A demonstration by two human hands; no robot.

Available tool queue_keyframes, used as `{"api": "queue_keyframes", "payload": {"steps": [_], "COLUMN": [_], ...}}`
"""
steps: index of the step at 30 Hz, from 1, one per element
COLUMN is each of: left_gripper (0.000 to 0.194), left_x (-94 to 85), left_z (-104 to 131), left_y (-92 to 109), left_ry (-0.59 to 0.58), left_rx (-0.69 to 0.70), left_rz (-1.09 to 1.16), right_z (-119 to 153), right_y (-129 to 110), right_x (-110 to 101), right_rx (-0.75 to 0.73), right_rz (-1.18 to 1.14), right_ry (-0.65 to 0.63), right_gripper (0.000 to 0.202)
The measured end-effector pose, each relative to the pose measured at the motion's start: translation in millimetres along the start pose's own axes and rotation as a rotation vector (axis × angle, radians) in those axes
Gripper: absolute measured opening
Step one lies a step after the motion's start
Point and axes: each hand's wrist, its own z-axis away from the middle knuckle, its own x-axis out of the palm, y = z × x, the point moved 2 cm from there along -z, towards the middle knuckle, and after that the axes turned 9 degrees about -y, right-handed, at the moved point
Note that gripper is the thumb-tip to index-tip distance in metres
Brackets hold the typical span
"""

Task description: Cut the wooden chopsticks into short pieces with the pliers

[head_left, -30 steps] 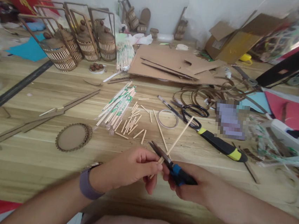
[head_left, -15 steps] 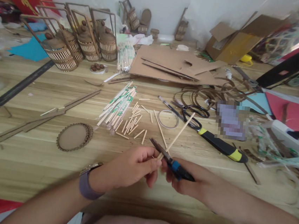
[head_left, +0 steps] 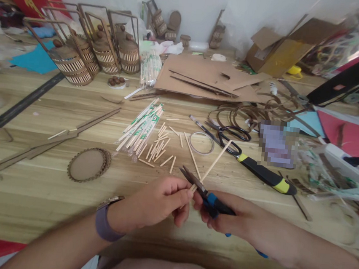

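Observation:
My left hand pinches a pale wooden chopstick between thumb and fingers near its lower end. The stick slants up to the right. In my right hand are long-nosed pliers with blue and black handles, the fingers wrapped round them. Their dark jaws lie across the stick just beyond my left fingertips and stand slightly apart. Another bare stick lies on the table beyond the jaws. Several short cut stick pieces are scattered beside paper-wrapped chopsticks.
Black-handled scissors, a yellow-and-black cutter handle and a tape ring lie ahead of my right hand. A round cardboard piece sits on the left. Small striped baskets, flat cardboard and coiled brown strips stand or lie farther back.
The pliers' jaws and handles have spread slightly apart, with a blue handle now showing below my right hand. The chopstick's upper end has dipped slightly. My left hand stays nearly still.

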Motion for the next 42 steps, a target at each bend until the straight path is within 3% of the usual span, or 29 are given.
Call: {"api": "queue_keyframes", "payload": {"steps": [11, 15, 17, 19, 21, 25, 28, 32, 42], "left_gripper": [0.032, 0.030, 0.027, 0.025, 0.027, 0.030, 0.030, 0.027, 0.033], "left_x": [-1.2, -6.2, -11.0, -16.0, -19.1, -16.3, -12.6, -9.8, -4.1], "left_z": [0, 3, 4, 5, 5, 3, 3, 2, 2], "left_y": [0, 7, 9, 8, 6, 6, 8, 6, 6], "left_ry": [0.031, 0.156, 0.260, 0.376, 0.442, 0.331, 0.309, 0.378, 0.409], "left_rx": [0.053, 0.100, 0.153, 0.162, 0.089, -0.061, -0.049, -0.052, -0.261], "left_rz": [0.001, -0.011, 0.016, 0.019, -0.052, -0.362, -0.602, -0.842, -1.236], "right_z": [-6, -7, -6, -4, -3, -8, -22, -38, -46], "right_y": [-1, -4, -4, -3, -5, -13, -14, -8, -2], "right_x": [0, -6, -9, -11, -14, -18, -21, -21, -5], "right_rx": [0.009, -0.105, -0.131, -0.142, -0.181, -0.497, -0.640, -0.500, -0.201], "right_rz": [0.192, 0.090, 0.117, 0.249, 0.442, 0.785, 0.891, 0.973, 1.239], "right_ry": [0.090, 0.059, 0.085, 0.185, 0.378, 0.776, 0.778, 0.694, 0.877], "right_gripper": [0.019, 0.029, 0.024, 0.017, 0.015, 0.010, 0.014, 0.015, 0.014]}}
